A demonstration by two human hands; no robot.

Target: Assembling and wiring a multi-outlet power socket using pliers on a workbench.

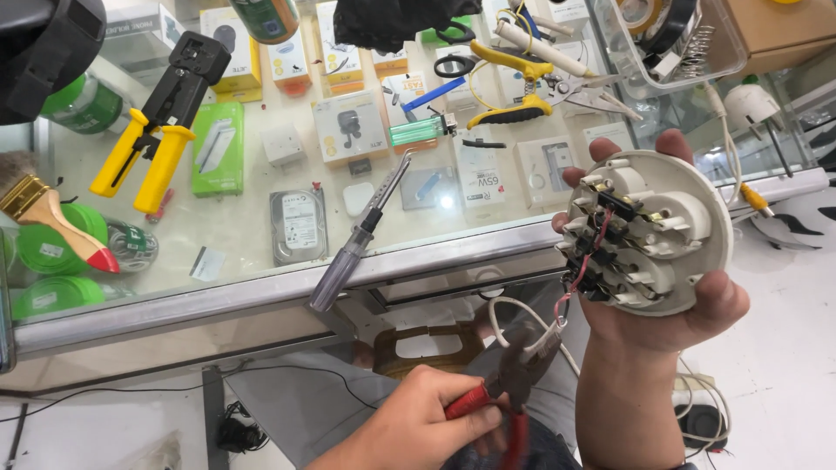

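Socket [649, 231], round, white, back side up, terminals and short red wires [582, 271] exposed. I have it cupped in my right hand [670, 322], fingers curled round the rim, raised level with the counter [261, 292] edge.

Pliers [514, 383], red-handled, gripped in my left hand [418, 426] below and to the left of the socket; fingers wrapped tight on the handles, jaws closed on or right beside a thin white cable [522, 318] that loops up toward the socket.

Screwdriver [361, 235], clear handle, lying on the counter above my left hand, its handle end overhanging the counter edge.

Crimping tool [157, 130], yellow and black, far left on the counter glass.

Risks, my judgement: too hard a squeeze could nick or sever the cable; a tug could pull the red wires off their terminals; the socket, held only by the rim, could twist out of my grip; a knock could tip the screwdriver to the floor.
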